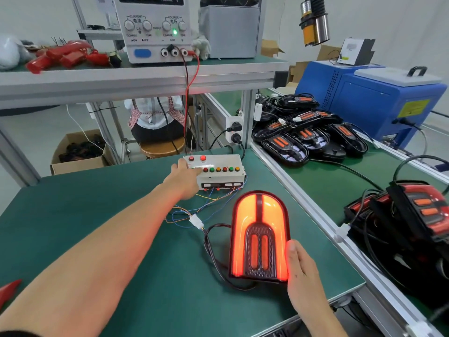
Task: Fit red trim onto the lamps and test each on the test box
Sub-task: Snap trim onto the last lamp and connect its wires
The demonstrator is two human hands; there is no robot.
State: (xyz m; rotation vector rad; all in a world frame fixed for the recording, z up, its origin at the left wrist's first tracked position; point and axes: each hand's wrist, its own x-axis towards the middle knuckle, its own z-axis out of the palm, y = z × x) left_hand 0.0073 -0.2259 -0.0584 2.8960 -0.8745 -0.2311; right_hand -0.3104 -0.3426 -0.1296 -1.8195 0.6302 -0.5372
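Note:
An arch-shaped lamp [259,237] with red trim lies on the green mat and glows orange-red. Its black cable runs to a white connector [196,221] wired to the white test box [223,177]. My left hand [185,175] reaches across the mat and its fingers press on the row of coloured buttons at the box's left end. My right hand [300,268] rests flat against the lamp's lower right edge, fingers straight.
Untrimmed black lamps [308,132] are piled on the conveyor at the right, and trimmed lamps [418,215] are stacked nearer. Red trim pieces [65,55] lie on the upper shelf beside the power supply [155,30]. A red piece [8,291] shows at the left edge.

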